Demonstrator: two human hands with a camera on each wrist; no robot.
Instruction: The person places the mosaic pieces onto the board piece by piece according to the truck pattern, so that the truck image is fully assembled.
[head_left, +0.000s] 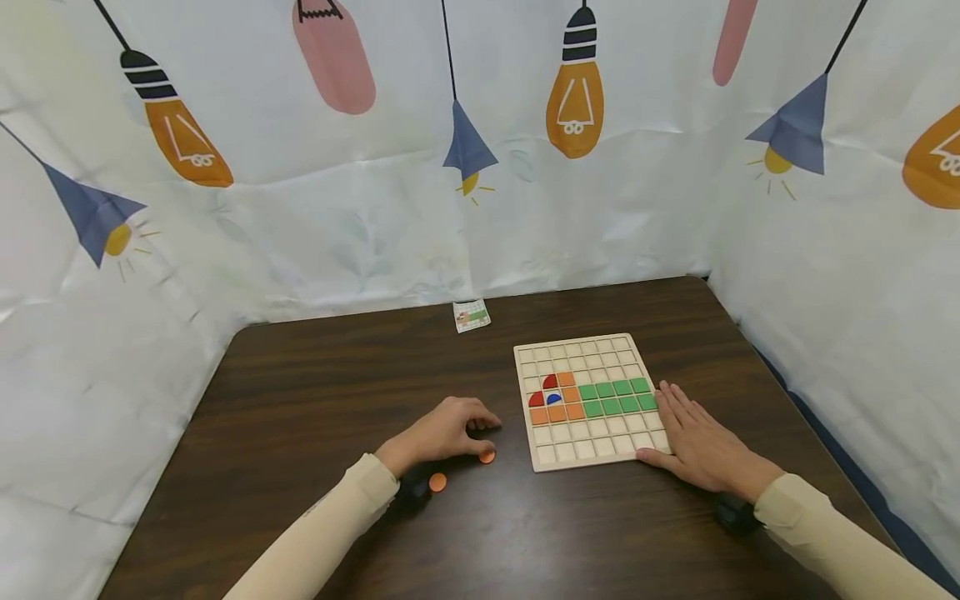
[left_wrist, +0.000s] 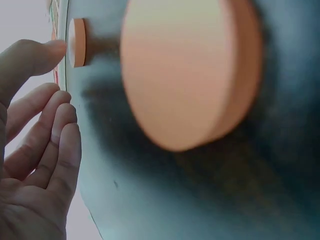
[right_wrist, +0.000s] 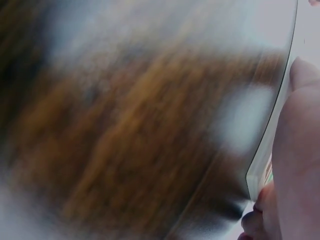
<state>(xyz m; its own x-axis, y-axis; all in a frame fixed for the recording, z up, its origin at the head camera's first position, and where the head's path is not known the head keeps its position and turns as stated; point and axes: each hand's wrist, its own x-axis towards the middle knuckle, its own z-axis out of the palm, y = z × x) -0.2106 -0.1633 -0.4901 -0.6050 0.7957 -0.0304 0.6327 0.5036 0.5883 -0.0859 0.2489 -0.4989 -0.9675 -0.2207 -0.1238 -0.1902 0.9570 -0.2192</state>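
Observation:
My left hand is over the dark table, its thumb tip right at a small orange disc. In the left wrist view the thumb meets that disc at its side, while the other fingers bend loosely apart from it. A second orange disc lies near the left wrist and looms large in the left wrist view. My right hand lies flat with straight fingers at the right edge of a pale wooden grid board. Green squares, orange squares, red rounded pieces and a blue one sit on the board.
A small printed card with a coloured picture lies at the back edge of the dark wooden table. A white curtain printed with lamps and bulbs hangs behind the table and along both sides.

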